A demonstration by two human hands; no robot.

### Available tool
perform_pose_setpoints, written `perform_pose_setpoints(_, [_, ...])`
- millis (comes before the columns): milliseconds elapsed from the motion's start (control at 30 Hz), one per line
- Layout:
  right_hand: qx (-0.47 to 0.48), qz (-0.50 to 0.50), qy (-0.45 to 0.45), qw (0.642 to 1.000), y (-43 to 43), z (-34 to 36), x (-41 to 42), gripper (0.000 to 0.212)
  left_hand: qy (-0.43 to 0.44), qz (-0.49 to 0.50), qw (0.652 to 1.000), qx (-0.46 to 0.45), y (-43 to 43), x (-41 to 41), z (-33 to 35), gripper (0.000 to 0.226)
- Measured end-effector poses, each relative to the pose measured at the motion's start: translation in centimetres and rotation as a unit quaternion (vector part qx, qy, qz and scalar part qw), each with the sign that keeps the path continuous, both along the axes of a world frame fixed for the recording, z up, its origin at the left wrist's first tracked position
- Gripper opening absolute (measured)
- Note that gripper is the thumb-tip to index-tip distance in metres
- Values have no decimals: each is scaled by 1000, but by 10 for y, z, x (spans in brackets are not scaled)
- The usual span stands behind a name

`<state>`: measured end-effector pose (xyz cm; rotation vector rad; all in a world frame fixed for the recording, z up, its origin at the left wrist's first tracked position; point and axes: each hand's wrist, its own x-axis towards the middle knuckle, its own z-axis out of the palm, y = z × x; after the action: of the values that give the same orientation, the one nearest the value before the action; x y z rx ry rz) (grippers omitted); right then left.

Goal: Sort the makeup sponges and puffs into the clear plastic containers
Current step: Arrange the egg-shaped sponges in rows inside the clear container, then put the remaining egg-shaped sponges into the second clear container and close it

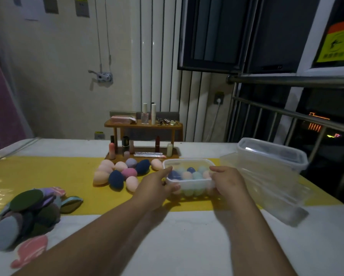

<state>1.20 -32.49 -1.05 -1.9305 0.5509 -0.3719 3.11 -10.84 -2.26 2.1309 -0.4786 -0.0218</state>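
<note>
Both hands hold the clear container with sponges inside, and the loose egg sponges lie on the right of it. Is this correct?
Not quite. The loose sponges lie on the left of the container, not on the right, as the head view shows. The rest stands: the left hand and the right hand both hold the container, which has sponges inside.

Open tabletop (177, 236) at lower centre gives passage. At centre, loose sponges (119, 174), filled container (195, 185) and wooden rack (143, 126) block. Puff pile (27, 212) sits lower left; stacked containers (270, 166) crowd right.
</note>
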Motion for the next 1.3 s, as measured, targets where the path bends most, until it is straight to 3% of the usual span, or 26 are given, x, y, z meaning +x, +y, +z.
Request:
perform_pose_setpoints(333, [-46, -45, -47, 997, 3, -2, -7, 32, -16, -7, 999, -31, -23, 19, -5, 52])
perform_pose_setpoints(533, [-100, -87, -54, 990, 6, -2, -12, 33, -99, 23, 993, 52, -25, 18, 4, 51])
perform_pose_setpoints(667, [-126, -98, -73, 984, 4, 11, -27, 31, -131, 5, 991, 38, -37, 13, 21, 53])
perform_pose_setpoints(900, [-227, -178, -163, 943, -26, 34, -69, 28, -90, -17, 995, -33, -97, 0, 41, 62])
perform_pose_setpoints(1067, [-260, -254, -157, 918, -57, 49, -90, 32, -63, -39, 995, -73, -142, -10, 47, 72])
perform_pose_setpoints(1300, [-193, -228, -80, 951, -95, 48, -96, 59, -41, -104, 990, -89, -182, -17, 56, 80])
